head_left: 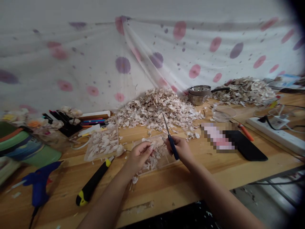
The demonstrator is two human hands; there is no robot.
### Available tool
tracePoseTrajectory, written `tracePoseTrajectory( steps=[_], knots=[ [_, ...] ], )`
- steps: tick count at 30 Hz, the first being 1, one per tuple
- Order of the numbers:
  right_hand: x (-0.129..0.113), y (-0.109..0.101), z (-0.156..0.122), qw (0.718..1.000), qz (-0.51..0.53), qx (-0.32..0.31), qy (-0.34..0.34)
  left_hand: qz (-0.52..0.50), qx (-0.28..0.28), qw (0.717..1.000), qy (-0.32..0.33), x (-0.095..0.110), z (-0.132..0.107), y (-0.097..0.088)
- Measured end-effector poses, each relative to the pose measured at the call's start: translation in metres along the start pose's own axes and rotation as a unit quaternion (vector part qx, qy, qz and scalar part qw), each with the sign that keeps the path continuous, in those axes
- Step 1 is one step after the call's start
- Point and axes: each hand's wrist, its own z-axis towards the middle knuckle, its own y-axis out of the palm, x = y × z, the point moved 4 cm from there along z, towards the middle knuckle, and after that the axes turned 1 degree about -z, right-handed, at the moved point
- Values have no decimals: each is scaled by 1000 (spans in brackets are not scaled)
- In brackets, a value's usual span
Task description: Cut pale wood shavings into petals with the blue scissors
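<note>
My left hand (141,156) is closed in a pinch over a clear shallow box (166,162), with a small pale flake (152,145) at its fingertips. In my right hand (181,149) is a slim tool with a dark blue handle (173,148) and a thin metal shaft that points up and away. The fingers wrap around the handle, and the tool's exact kind is hard to make out. Below my hands, petal-like pale flakes (156,159) lie in the box. A second clear box (102,143) of similar flakes sits to the left.
A large heap of flakes (157,108) spreads behind my hands; another heap (247,90) is at the far right. A metal pan (199,94) stands between them. At left lie a utility knife (94,181) and a blue glue gun (40,184). A black phone (247,148) and a power strip (276,133) are right.
</note>
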Motion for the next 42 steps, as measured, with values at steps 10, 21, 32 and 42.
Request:
tracePoseTrajectory(
  steps=[10, 21, 32, 42],
  knots=[
    [-7, 18, -16, 973, -98, -148, -147, 245, 129, 941, 192, 28, -12, -16],
    [-13, 29, -26, 933, -92, -317, -143, 245, 150, 930, 228, 41, -19, -21],
    [-12, 24, -25, 933, -104, -324, -118, 300, 127, 918, 224, 45, -19, -20],
    [-7, 26, -21, 941, -158, -271, -124, 314, 123, 918, 209, 45, -18, -18]
  ],
)
